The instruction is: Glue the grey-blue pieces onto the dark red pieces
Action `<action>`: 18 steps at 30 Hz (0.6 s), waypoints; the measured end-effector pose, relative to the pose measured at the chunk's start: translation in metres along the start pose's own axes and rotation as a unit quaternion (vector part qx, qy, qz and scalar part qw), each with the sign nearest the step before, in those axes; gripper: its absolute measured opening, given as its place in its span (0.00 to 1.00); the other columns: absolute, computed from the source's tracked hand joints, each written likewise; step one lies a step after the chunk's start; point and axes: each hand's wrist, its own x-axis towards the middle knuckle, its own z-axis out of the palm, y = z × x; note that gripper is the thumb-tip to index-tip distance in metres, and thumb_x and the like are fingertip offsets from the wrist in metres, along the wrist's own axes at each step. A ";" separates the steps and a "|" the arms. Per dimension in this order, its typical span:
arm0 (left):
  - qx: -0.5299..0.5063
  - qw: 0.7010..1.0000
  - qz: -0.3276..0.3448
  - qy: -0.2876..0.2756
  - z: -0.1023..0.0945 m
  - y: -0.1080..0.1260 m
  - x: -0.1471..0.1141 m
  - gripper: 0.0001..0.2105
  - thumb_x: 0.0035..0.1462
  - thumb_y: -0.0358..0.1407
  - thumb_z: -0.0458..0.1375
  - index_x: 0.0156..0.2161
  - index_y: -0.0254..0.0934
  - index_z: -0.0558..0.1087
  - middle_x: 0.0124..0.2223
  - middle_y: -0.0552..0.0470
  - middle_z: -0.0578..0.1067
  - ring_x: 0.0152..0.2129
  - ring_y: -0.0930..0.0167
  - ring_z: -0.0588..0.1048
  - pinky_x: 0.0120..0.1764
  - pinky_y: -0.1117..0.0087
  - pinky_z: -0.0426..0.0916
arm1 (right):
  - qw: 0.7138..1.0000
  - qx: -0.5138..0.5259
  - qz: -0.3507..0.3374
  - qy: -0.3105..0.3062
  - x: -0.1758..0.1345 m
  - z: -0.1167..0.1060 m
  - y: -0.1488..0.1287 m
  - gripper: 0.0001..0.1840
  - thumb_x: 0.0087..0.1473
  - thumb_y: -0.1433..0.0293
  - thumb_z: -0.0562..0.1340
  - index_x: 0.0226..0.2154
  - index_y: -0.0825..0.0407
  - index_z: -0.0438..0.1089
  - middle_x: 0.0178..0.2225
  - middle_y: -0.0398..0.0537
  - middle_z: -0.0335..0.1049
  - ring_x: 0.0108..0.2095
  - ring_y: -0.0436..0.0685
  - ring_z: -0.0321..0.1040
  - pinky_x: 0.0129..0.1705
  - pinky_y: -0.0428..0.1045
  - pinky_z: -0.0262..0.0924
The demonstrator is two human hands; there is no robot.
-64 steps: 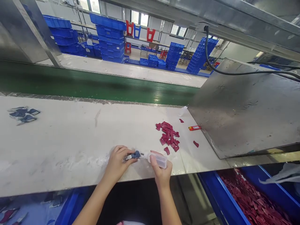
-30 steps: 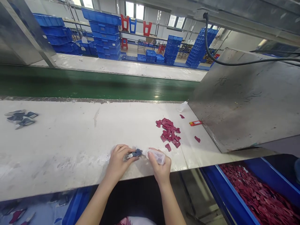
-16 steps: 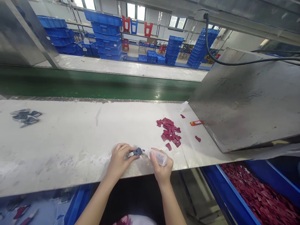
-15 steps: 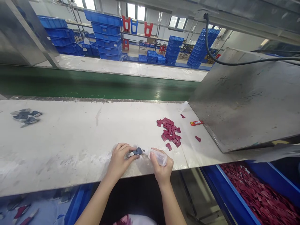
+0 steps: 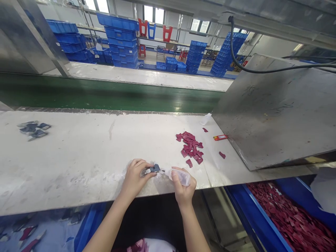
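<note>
Near the front edge of the white worktop, my left hand pinches a small dark blue-grey piece with a pale part at its left end. My right hand is closed around a translucent squeeze bottle, tilted so that its thin dark tip points left. That tip is very close to the right end of the blue-grey piece; whether they touch I cannot tell. Beyond my right hand lies a heap of dark red pieces, with a single one just in front of it.
More blue-grey pieces lie far left. A red-and-yellow packet and a small clear container sit near the slanted metal panel. A green belt runs behind. Below right, a blue bin holds many dark red pieces.
The squeeze bottle and my right hand have shifted slightly right. My left hand keeps its pinch on the blue-grey piece, which is turned slightly. The view has moved a little.
</note>
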 end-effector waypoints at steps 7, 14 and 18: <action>-0.002 1.000 -0.005 -0.004 0.000 -0.001 0.000 0.09 0.48 0.40 0.70 0.36 0.44 0.79 0.35 0.53 0.80 0.41 0.61 0.73 0.47 0.58 0.65 | 1.000 0.007 0.007 -0.001 0.000 0.000 0.001 0.12 0.56 0.64 0.63 0.34 0.56 0.78 0.29 0.50 0.76 0.31 0.59 0.75 0.33 0.51 0.68; 0.001 1.000 -0.007 -0.006 0.000 -0.001 0.000 0.09 0.49 0.39 0.70 0.37 0.44 0.79 0.36 0.53 0.80 0.42 0.62 0.72 0.47 0.58 0.65 | 1.000 0.015 0.014 -0.004 0.002 0.002 -0.001 0.12 0.55 0.63 0.64 0.33 0.55 0.78 0.28 0.50 0.76 0.30 0.59 0.75 0.32 0.51 0.68; 0.001 1.000 -0.004 -0.005 0.001 -0.001 0.001 0.09 0.49 0.39 0.70 0.36 0.44 0.79 0.36 0.53 0.80 0.41 0.62 0.73 0.47 0.59 0.65 | 0.999 0.024 0.020 0.012 0.002 0.005 -0.004 0.13 0.54 0.61 0.64 0.31 0.55 0.78 0.27 0.50 0.76 0.29 0.59 0.75 0.30 0.50 0.68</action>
